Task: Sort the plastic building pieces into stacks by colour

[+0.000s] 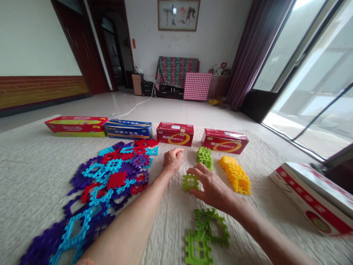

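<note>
My left hand (pixel 173 161) is closed in a loose fist just above the rug, with no piece showing in it. My right hand (pixel 211 184) has its fingers and thumb around the right side of a light-green interlocking plastic building piece (pixel 189 182). Just beyond that hand is a stack of green pieces (pixel 204 157). To the right of it, a leaning row of yellow pieces (pixel 235 175) lies on the rug. Nearer to me are loose green pieces (pixel 198 247), partly overlapping. Left of my left forearm spreads a heap of purple, light-blue and red pieces (pixel 117 180).
Along the rug's (pixel 35 162) far side stand a red-and-green box (pixel 77 126), a blue box (pixel 128 129) and two dark-red boxes (pixel 175 134). A white-and-red carton (pixel 314 198) sits at the right. Farther back are a cloth-covered cabinet (pixel 176 71) and a purple curtain (pixel 259 44).
</note>
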`<state>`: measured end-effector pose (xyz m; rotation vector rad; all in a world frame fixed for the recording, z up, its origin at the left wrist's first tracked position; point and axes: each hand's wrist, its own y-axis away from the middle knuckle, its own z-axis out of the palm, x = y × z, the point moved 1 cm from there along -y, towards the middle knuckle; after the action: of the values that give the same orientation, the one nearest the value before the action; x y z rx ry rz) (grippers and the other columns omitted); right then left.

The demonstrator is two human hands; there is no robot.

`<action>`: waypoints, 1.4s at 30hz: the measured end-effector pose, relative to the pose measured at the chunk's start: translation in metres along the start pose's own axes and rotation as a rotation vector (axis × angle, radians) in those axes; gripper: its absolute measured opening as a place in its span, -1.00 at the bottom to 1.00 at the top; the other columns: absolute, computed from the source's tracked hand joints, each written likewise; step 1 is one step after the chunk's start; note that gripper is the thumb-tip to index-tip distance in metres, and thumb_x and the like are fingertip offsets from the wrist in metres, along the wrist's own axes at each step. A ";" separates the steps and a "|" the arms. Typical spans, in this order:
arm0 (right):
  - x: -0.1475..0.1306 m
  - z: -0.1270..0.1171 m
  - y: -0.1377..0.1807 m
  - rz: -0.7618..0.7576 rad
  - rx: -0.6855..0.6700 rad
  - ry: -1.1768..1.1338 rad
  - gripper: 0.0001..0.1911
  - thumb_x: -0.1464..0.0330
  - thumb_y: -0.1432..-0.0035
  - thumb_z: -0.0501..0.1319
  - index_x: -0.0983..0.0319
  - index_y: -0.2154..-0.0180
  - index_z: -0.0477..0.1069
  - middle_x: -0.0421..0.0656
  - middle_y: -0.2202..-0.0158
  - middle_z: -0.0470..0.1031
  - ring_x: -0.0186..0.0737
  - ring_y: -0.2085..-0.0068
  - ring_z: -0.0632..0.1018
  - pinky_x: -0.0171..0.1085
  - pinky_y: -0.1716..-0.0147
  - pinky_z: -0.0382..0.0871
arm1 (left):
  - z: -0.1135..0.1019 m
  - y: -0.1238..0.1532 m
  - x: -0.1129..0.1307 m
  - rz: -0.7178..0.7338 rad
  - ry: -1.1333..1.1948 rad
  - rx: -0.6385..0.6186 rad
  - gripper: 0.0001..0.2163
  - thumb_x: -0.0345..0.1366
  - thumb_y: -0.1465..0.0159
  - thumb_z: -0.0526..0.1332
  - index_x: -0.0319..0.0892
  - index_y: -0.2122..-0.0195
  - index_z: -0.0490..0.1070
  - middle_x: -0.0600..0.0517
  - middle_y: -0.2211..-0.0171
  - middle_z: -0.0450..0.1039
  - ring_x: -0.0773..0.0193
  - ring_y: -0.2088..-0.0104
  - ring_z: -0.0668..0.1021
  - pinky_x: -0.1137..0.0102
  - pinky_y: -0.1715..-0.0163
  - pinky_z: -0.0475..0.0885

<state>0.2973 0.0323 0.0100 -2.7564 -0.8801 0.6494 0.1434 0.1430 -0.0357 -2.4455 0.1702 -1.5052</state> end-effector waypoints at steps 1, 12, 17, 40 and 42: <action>0.001 -0.001 -0.001 0.002 0.000 -0.019 -0.65 0.43 -0.08 0.22 0.15 0.06 0.34 -0.13 0.16 0.39 -0.25 0.26 0.46 -0.23 0.24 0.40 | 0.000 0.000 0.000 0.002 0.003 0.000 -0.71 -0.40 -0.16 0.07 -0.17 0.19 0.55 0.04 0.40 0.60 0.31 0.39 0.59 0.46 0.29 0.47; 0.032 -0.020 -0.005 0.125 0.285 -0.084 -0.79 0.46 -0.13 0.10 0.22 0.23 0.47 -0.13 0.30 0.49 -0.29 0.34 0.49 -0.29 0.34 0.38 | 0.001 -0.001 -0.002 0.007 0.012 -0.019 -0.70 -0.42 -0.15 0.08 -0.19 0.18 0.55 0.04 0.41 0.59 0.31 0.40 0.59 0.45 0.28 0.47; 0.053 -0.015 -0.003 0.178 0.374 -0.016 -0.76 0.43 -0.14 0.08 0.23 0.21 0.49 -0.06 0.26 0.46 -0.21 0.29 0.50 -0.23 0.32 0.42 | 0.000 0.000 -0.001 0.001 0.021 -0.019 -0.70 -0.42 -0.15 0.08 -0.19 0.19 0.55 0.04 0.41 0.59 0.32 0.40 0.59 0.45 0.27 0.48; 0.046 -0.011 0.001 0.120 0.411 0.173 -0.74 0.44 -0.18 0.06 0.20 0.13 0.44 -0.04 0.16 0.43 -0.12 0.16 0.49 -0.13 0.17 0.42 | 0.001 -0.002 -0.002 0.001 0.006 0.005 -0.71 -0.42 -0.15 0.08 -0.18 0.21 0.56 0.06 0.46 0.58 0.32 0.40 0.59 0.47 0.30 0.48; 0.045 -0.009 0.001 0.124 0.405 0.150 -0.74 0.45 -0.18 0.06 0.19 0.14 0.45 -0.06 0.19 0.44 -0.15 0.18 0.50 -0.17 0.19 0.41 | 0.000 -0.001 -0.001 -0.010 -0.001 -0.004 -0.71 -0.42 -0.15 0.08 -0.18 0.21 0.56 0.06 0.45 0.58 0.33 0.42 0.59 0.48 0.32 0.48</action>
<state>0.3346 0.0569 0.0019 -2.4645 -0.4847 0.5587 0.1434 0.1441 -0.0362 -2.4541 0.1612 -1.5097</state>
